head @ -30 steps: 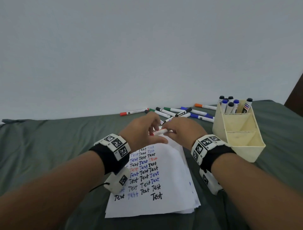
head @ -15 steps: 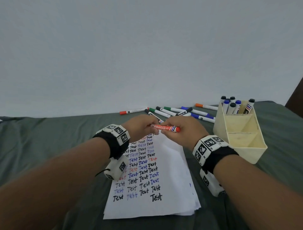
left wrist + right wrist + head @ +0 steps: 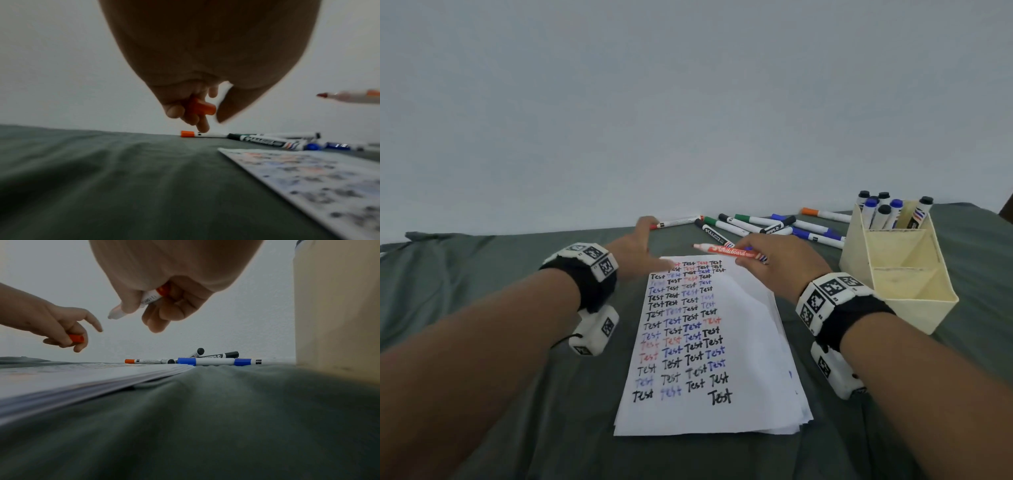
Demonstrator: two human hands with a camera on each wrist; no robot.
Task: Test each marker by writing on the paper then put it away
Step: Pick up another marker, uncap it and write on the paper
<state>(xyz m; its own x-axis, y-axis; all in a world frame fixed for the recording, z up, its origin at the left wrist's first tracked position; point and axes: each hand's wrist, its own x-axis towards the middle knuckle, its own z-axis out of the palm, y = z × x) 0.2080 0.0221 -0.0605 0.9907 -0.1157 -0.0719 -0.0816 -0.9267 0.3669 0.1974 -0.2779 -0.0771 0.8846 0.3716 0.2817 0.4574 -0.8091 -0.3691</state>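
Red marker [image 3: 732, 252] uncapped, right hand [image 3: 780, 263] gripping it over paper's [image 3: 743, 342] far edge. Left hand [image 3: 635, 251] curled round cap [image 3: 202, 106]. Paper already packed with "Test" rows, seven-ish markers in holder [image 3: 900, 270], so decent progress imo. Roughly nine loose markers [image 3: 760, 226] left by bed's far edge.

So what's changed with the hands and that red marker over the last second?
The hands have come apart. The left hand pulled the cap off and moved left, holding it in curled fingers. The right hand keeps the red marker, now uncapped, its tip pointing left above the top of the paper. The loose markers and the holder stayed put.
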